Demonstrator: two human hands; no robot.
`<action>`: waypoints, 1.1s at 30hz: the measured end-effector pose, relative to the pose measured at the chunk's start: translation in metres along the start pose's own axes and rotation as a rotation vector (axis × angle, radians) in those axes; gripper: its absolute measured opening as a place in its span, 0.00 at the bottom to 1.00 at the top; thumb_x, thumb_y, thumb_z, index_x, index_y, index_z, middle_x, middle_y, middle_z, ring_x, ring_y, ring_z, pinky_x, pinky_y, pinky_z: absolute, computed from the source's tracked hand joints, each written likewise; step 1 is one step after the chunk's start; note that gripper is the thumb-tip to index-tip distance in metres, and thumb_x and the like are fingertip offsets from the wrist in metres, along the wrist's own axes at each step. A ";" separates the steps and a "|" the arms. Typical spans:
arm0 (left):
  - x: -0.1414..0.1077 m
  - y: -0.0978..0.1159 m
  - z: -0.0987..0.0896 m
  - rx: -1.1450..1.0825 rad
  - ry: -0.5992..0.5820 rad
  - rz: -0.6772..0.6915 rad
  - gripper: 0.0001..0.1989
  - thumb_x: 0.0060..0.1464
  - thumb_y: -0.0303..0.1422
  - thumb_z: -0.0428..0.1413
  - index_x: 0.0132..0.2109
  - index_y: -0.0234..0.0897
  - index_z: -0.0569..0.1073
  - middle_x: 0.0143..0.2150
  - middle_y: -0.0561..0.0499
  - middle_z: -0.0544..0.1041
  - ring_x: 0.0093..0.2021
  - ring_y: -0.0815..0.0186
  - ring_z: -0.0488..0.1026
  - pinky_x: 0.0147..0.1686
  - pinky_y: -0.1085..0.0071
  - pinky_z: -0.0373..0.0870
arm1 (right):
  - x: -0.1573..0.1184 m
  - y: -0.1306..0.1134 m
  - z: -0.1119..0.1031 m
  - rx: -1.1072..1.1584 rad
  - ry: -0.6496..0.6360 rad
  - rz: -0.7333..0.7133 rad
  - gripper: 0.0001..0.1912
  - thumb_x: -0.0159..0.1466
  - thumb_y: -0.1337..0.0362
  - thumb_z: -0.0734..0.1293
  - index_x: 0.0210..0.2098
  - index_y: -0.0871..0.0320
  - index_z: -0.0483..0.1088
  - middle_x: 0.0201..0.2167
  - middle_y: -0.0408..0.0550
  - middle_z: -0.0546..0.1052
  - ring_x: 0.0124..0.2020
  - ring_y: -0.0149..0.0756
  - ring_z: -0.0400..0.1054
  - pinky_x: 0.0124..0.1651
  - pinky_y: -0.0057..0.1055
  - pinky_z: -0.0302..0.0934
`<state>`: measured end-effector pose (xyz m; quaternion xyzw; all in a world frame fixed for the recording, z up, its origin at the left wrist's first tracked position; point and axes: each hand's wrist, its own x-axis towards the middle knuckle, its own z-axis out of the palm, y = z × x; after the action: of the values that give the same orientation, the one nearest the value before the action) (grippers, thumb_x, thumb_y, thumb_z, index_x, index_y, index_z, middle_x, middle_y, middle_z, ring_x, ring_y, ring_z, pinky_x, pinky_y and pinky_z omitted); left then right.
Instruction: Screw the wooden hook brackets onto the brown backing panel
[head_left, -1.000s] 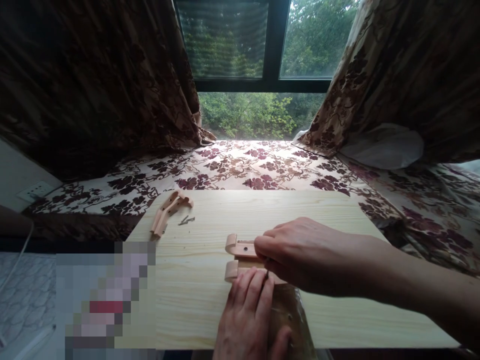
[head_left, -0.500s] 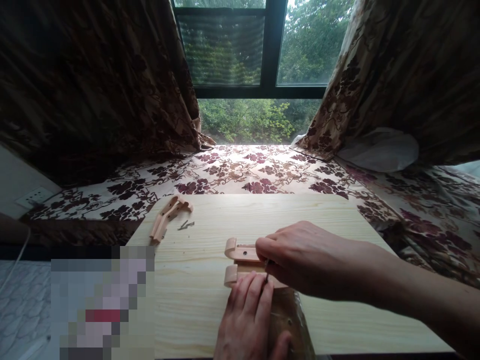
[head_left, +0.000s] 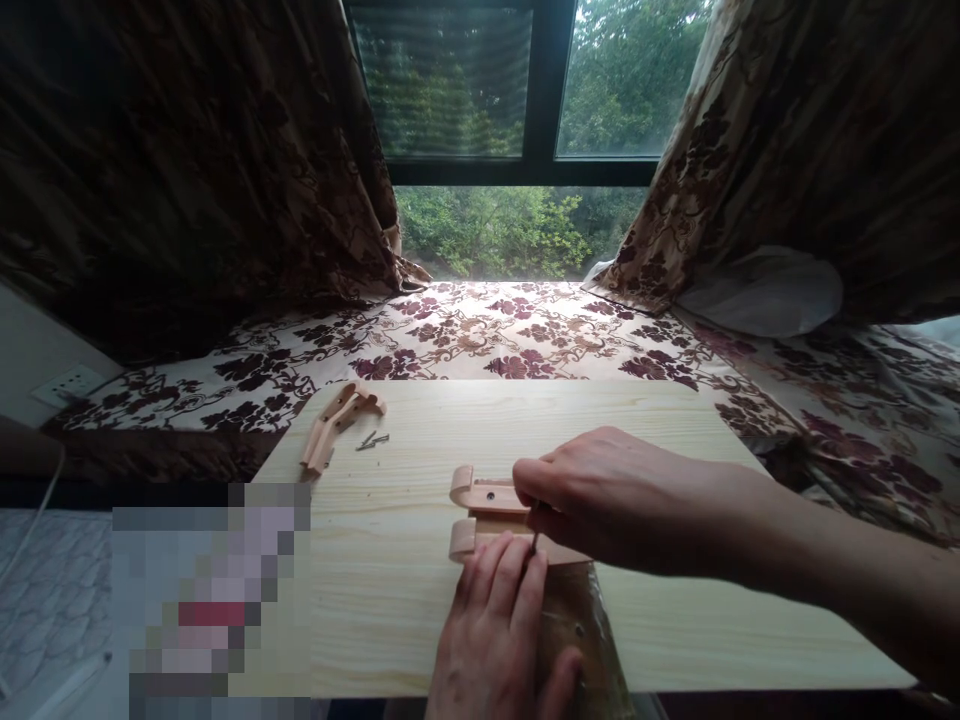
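My left hand [head_left: 495,620] lies with its fingers stretched over the nearer of two pale wooden hook pieces [head_left: 463,540], pressing on it. Its thumb is spread over a brown board [head_left: 574,610] that runs beneath the pieces toward me. In the closed fingers of my right hand [head_left: 577,495] is a screwdriver [head_left: 535,543]; only its thin dark shaft shows, pointing down beside my left fingertips. Its handle is hidden by the hand. The farther wooden hook piece [head_left: 491,494] has a dark screw head or hole near its curved end. Whatever the shaft's tip touches is hidden.
On the table [head_left: 375,590], far left, lies a joined wooden hook part [head_left: 334,425] beside several loose screws [head_left: 371,441]. Behind is a flower-patterned cloth [head_left: 517,335] under a window. A blurred patch covers the lower left.
The view has tilted slightly, so the table sits a little higher in the picture. Both hands keep nearly the same place on the wooden pieces; the right hand has turned very slightly.
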<state>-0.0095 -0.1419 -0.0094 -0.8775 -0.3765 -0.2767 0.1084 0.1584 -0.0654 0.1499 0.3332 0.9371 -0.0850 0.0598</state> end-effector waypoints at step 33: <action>0.001 0.004 -0.005 -0.065 -0.078 -0.066 0.28 0.54 0.35 0.55 0.59 0.26 0.63 0.58 0.34 0.67 0.59 0.46 0.64 0.51 0.52 0.71 | -0.005 0.002 -0.009 0.027 -0.078 -0.008 0.04 0.64 0.69 0.60 0.33 0.58 0.65 0.28 0.46 0.74 0.26 0.32 0.64 0.26 0.29 0.47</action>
<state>-0.0081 -0.1465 -0.0049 -0.8777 -0.4001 -0.2579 0.0559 0.1632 -0.0657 0.1593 0.3267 0.9341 -0.1110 0.0913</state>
